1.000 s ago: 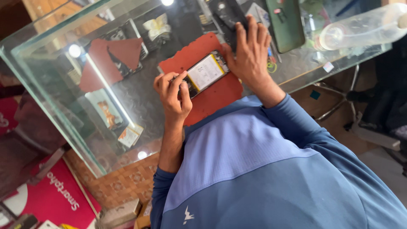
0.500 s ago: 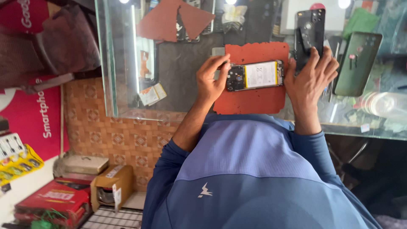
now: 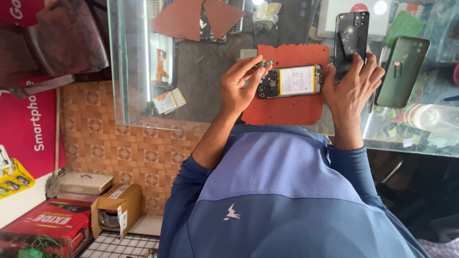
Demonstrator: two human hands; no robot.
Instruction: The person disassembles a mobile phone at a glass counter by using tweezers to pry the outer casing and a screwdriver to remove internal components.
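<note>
Two hands are seen at work over a glass worktop (image 3: 138, 71). The left hand (image 3: 241, 88) is closed in a pinch, and a small dark part (image 3: 263, 63) is held between thumb and fingertips, just above the top end of an opened phone (image 3: 289, 81). The right hand (image 3: 351, 88) is spread open, its fingers laid flat across the lower end of a black back cover (image 3: 351, 33); no closed grip on it is shown.

The opened phone is laid flat on a red mat (image 3: 287, 102) near the front edge of the worktop, with its white-labelled battery and dark circuit board exposed. The black back cover is placed just beside the mat's right edge. A green phone cover (image 3: 401, 71) is propped farther to the right, and a clear bottle (image 3: 430, 119) is lying near it. 2 torn pieces of red mat (image 3: 198, 19) are seen at the far side of the glass. Below the worktop, a cardboard box (image 3: 117, 208) and a red carton (image 3: 48, 229) are set against a tiled wall.

The step in hand is judged to be the handling of 1 small part at the phone's top end, with the casing already off. Whether the part is being lifted away or brought in cannot be told. A steady, light pinch is called for next, and the part should be kept clear of the exposed board until it is set down on the mat or seated squarely.
</note>
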